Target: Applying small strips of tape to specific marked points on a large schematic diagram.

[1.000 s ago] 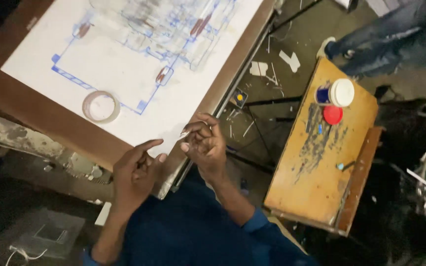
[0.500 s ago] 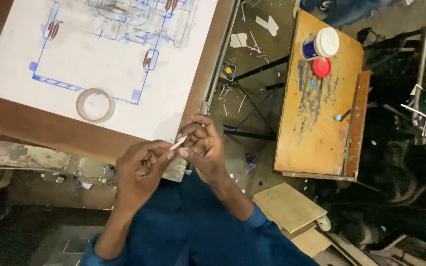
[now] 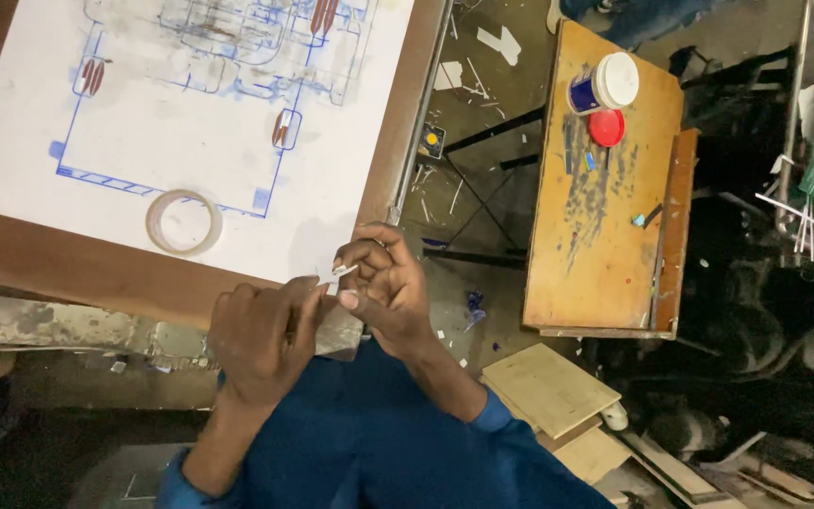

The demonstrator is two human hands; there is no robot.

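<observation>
Centrally, a thin white strip (image 3: 344, 273) is pinched between both hands: left hand (image 3: 261, 339) fingers and right hand (image 3: 383, 287) fingers clamped on it, long axis tilted up-right, over the drawing sheet (image 3: 190, 141) edge.

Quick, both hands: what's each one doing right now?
Left hand: fingers curled, pinching one end of a small white strip.
Right hand: pinching its other end.

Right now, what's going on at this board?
A person in blue sleeves holds a small pale sliver between the fingertips of both hands, the left hand and the right hand, at the near edge of a wooden drawing board. On the board lies a white sheet with a blue line drawing and a roll of clear tape. A small wooden table to the right carries a white-lidded jar and a red lid.
</observation>
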